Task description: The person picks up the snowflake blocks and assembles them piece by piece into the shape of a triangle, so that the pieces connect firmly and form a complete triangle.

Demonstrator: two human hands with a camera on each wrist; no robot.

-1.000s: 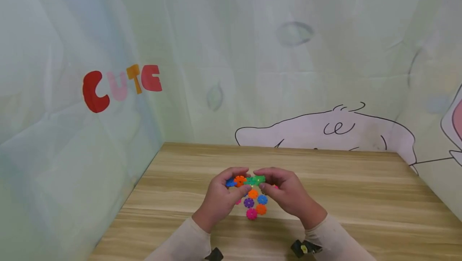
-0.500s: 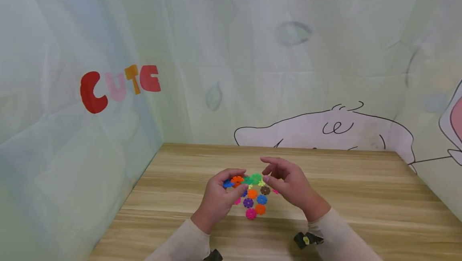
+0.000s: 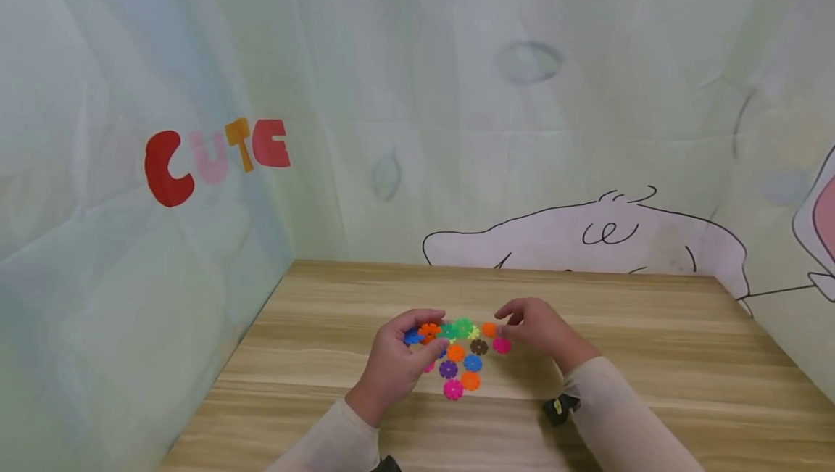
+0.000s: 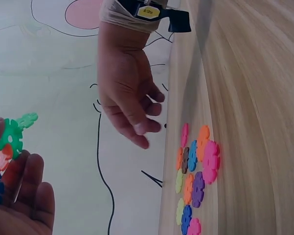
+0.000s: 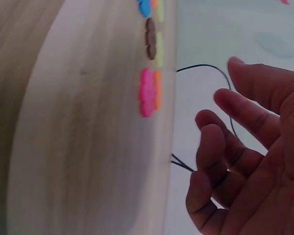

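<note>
My left hand (image 3: 432, 332) pinches a short chain of joined plastic snowflake discs (image 3: 443, 329), blue, orange and green, just above the table. In the left wrist view the chain's green disc (image 4: 12, 137) sticks up from my left hand's fingers (image 4: 27, 181). My right hand (image 3: 507, 323) hovers low to the right of the chain, fingers loosely bent and holding nothing, right by a loose orange disc (image 3: 489, 329) and a pink disc (image 3: 501, 345). The right wrist view shows that hand (image 5: 220, 117) empty, apart from the pink disc (image 5: 147, 92) on the wood.
Several loose discs (image 3: 459, 370) in orange, brown, blue, purple and pink lie between my hands on the wooden table (image 3: 652, 356). Printed fabric walls (image 3: 196, 167) close in the table's left, back and right sides.
My right hand has let go of the green end of the chain and moved right and down toward the loose discs. The left hand keeps holding the chain in place.
</note>
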